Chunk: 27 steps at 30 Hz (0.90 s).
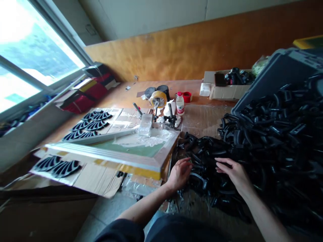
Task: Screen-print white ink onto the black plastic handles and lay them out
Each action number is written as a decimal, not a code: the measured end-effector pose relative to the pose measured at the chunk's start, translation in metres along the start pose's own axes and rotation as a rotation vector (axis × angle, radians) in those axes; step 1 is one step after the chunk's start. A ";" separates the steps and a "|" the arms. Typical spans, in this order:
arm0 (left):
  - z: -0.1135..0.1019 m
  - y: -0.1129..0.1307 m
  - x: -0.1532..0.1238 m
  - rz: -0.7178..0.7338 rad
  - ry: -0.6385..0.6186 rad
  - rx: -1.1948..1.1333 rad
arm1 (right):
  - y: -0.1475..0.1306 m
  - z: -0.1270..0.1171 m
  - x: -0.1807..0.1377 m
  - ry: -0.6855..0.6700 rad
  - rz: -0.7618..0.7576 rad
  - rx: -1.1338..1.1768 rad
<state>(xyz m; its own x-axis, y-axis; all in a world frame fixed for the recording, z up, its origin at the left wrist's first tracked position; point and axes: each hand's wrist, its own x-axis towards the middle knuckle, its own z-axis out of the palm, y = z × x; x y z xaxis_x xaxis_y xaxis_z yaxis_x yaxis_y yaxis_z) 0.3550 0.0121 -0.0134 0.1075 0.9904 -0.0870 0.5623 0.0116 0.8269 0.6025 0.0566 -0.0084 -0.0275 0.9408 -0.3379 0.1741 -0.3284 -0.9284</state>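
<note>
A big heap of curved black plastic parts (264, 141) spills over the table in front of me from a tipped grey bin (282, 70). My left hand (179, 173) rests at the heap's near left edge, fingers bent down among the parts; whether it grips one I cannot make out. My right hand (234, 173) lies palm down on the pile, its fingers stretched to the left and holding nothing. Between the two hands lies a curved black part (199, 179).
A framed printing screen (118, 153) with white paste stands to the left. Cardboard sheets with printed black pieces (88, 124) lie beyond it. Tape roll (157, 98), small bottle (180, 104) and a cardboard box (228, 88) sit at the back, before a wooden wall.
</note>
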 end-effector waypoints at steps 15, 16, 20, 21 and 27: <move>-0.248 -0.174 -0.113 -0.099 0.038 -0.042 | -0.002 0.304 -0.041 -0.234 -0.686 -1.074; -0.256 -0.178 -0.113 -0.120 0.037 -0.065 | -0.002 0.303 -0.044 -0.213 -0.698 -1.134; -0.277 -0.164 -0.097 -0.101 0.132 -0.184 | -0.006 0.301 -0.046 -0.148 -0.751 -1.168; -0.281 -0.153 -0.090 -0.071 0.198 -0.239 | -0.008 0.303 -0.044 -0.144 -0.778 -1.141; -0.292 -0.067 -0.039 0.157 0.467 -0.677 | 0.002 0.333 -0.029 -0.354 -0.994 -1.089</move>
<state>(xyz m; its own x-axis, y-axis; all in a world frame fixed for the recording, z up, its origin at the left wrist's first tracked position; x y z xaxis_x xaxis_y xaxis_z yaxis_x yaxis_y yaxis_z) 0.0735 0.0128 0.0970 -0.2912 0.9409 0.1733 -0.0604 -0.1988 0.9782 0.2760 0.0006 -0.0523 -0.7689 0.6158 0.1719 0.5597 0.7784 -0.2843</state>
